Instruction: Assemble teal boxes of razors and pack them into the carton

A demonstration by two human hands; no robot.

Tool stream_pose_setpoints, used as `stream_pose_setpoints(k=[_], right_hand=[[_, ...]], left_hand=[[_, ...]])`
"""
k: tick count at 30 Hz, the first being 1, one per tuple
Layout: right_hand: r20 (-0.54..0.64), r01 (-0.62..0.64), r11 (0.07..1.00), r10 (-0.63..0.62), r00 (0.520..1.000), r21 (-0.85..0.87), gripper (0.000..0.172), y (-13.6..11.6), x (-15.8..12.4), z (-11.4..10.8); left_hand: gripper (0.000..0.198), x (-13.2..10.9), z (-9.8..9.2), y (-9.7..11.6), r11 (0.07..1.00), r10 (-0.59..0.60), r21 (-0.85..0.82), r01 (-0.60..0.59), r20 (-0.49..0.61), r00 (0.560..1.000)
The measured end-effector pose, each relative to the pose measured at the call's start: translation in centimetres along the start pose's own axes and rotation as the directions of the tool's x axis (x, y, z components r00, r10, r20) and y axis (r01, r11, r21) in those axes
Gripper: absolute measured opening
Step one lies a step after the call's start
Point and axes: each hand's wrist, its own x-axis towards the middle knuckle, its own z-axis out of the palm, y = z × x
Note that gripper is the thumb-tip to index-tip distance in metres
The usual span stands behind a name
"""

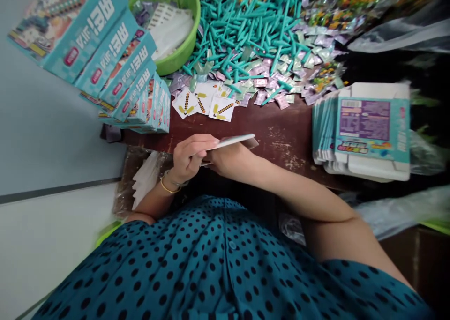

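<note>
Currently, your left hand (190, 157) is clamped on a pale card carton (236, 140), fingers along its left end, gold bangle (168, 188) at the wrist. Carton is seen nearly edge-on, over the near edge of the dark red table (281, 135). Your right hand (228, 160) is against that carton too, bent inward beneath its upper panel; its fingers are hidden, so how they are set I can't tell. Just beyond the carton: white pickaxe-print cards (222, 109), overlapping. Farther beyond it, small lilac and mint packets (282, 100), then a heap of teal pickaxe-shaped pieces (246, 29). Left of the carton and beyond, a leaning row of printed teal boxes (121, 83), beside a lime-green basin (192, 34). Well to the carton's right, a stack of flattened teal cartons (372, 128), purple panel on the top one.
</note>
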Motion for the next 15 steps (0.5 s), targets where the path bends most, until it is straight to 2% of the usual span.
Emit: stream_pose_setpoints(k=[2, 4, 8, 11, 15], right_hand=[[0.009, 0.000, 1.000, 0.000, 1.000, -0.010, 0.018, 0.0, -0.4, -0.5], [-0.026, -0.001, 1.000, 0.001, 1.000, -0.023, 0.021, -0.2, -1.0, -0.7], [-0.109, 0.008, 0.998, -0.014, 0.994, -0.056, 0.024, -0.5, -1.6, 0.0], [-0.118, -0.001, 0.998, -0.007, 0.993, -0.069, 0.025, -0.6, -1.9, 0.2], [-0.088, -0.057, 0.998, 0.055, 0.995, -0.012, 0.015, -0.9, -4.1, -1.6]], left_hand=[[0.041, -0.4, 0.0, -0.4, 1.000, 0.006, -0.004, -0.006, -0.061, 0.998], [0.039, -0.5, -0.2, -0.5, 1.000, 0.024, -0.003, -0.024, -0.065, 0.998], [0.036, 0.4, -0.4, -0.1, 0.994, 0.109, 0.004, -0.109, 0.002, 0.994], [0.033, 1.0, -0.2, 0.1, 0.988, 0.157, 0.006, -0.157, 0.037, 0.987], [0.029, 0.6, 0.4, -0.3, 0.991, 0.128, -0.044, -0.129, -0.031, 0.991]])
